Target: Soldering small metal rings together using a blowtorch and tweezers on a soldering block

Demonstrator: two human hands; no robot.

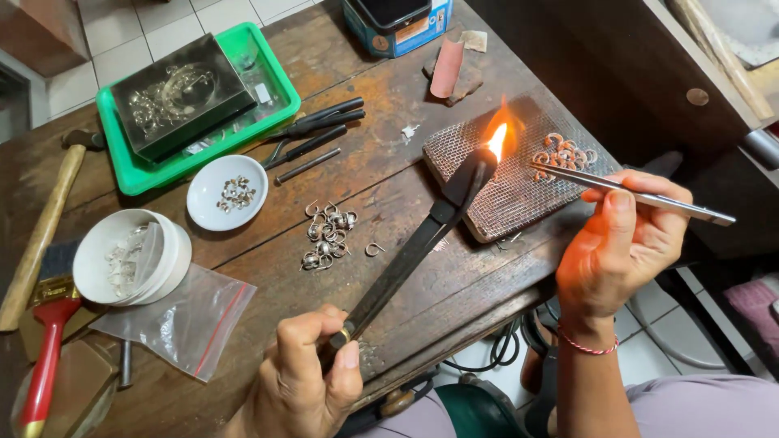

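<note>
**Flame over the mesh pad**

On a worn wooden table [389, 105], the left hand [304, 373] has its grip closed around a black torch [414, 243], its flame [497, 139] above a wire-mesh pad [503, 195]. The right hand [621, 239] pinches steel tweezers [633, 196] beside small rings [562, 152] lying on the pad.

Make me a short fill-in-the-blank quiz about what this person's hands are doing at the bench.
1. The left hand grips a black torch whose tip burns with an orange ____.
2. The right hand holds metal ____ over the wire mesh block.
3. The small rings on the mesh lie near its ____ edge.
4. The white dish of small metal pieces sits just in front of the ____ tray.

Missing words: flame; tweezers; far; green
</note>
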